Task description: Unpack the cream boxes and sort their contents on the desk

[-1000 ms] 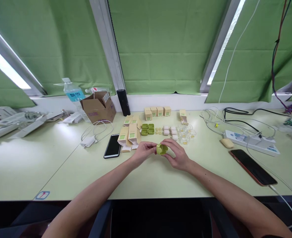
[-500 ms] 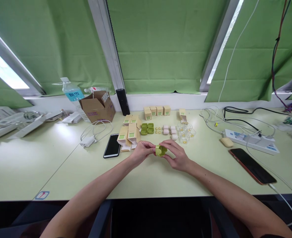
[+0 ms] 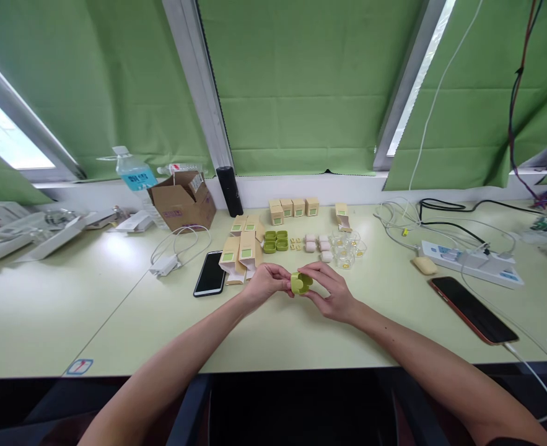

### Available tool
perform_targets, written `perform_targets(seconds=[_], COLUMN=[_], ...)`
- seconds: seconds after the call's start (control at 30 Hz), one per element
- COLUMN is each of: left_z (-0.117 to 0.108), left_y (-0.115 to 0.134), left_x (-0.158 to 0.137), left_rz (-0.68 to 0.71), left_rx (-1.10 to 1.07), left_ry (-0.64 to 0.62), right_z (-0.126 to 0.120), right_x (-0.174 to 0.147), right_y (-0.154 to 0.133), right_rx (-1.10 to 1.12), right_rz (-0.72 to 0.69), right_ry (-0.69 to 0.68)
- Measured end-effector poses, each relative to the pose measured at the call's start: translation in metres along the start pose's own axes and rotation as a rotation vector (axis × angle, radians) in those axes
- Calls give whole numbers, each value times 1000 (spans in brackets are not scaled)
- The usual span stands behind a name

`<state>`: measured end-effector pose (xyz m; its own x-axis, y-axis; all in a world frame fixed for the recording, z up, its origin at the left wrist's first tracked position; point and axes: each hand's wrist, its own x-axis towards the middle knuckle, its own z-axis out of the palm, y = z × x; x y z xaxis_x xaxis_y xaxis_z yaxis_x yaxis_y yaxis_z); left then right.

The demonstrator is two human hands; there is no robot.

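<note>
Between my two hands, above the table's near middle, is a small hollow green plastic cup with a cut-out wall. My left hand pinches its left side with thumb and fingers. On the other side my right hand grips its rim and lower edge. Just beyond lie several green square cups, tiny yellow pieces, pinkish-white rounded pieces and clear plastic covers. Open cardboard boxes with green windows lie left of these.
Several closed small boxes line the back, with one open box to their right. A phone lies at left, another phone at right near a power strip. A brown carton and black cylinder stand back left.
</note>
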<state>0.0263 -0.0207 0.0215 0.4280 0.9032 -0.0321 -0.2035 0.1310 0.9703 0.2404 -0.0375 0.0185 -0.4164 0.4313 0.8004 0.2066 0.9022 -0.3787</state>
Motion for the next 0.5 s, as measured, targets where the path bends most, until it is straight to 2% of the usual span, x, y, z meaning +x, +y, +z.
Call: perform_targets(seconds=[0.3,0.5], left_z=[-2,-5], left_y=[-4,-1], left_x=[5,0], left_rz=[63,34], left_rx=[-10,-56], left_ry=[43,-83], right_z=[-1,-1], right_x=[-1,-1], right_y=[10,10], right_rx=[-58,-163], right_rz=[41,22], right_ry=[-17,-42])
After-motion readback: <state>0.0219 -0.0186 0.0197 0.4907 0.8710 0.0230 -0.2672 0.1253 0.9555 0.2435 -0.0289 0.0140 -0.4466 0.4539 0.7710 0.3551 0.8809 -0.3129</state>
